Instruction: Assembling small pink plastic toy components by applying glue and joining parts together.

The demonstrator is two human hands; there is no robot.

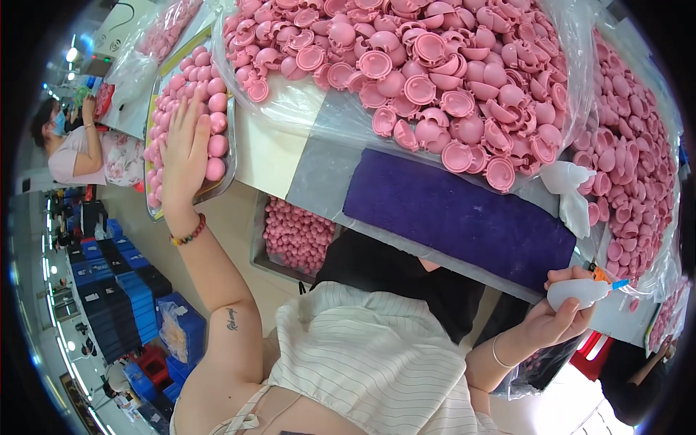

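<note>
My left hand (185, 148) lies with fingers stretched out over pink balls (217, 123) that fill a metal tray (230, 156) at the left end of the table. At the far right, my right hand (557, 319) is wrapped round a small white squeeze bottle (578, 293) with a blue tip, which points right. Between the two hands, a folded purple cloth (457, 217) lies along the near table edge. Beyond it, a large heap of pink half-shells (435, 72) spreads over clear plastic.
More pink shells (631, 152) are piled in plastic at the right. A second white bottle (568, 177) with a tissue stands beside the cloth. Below the table is a bin of pink balls (297, 235). Another person (80, 148) sits at the far left; stacked blue crates (134, 283) stand behind.
</note>
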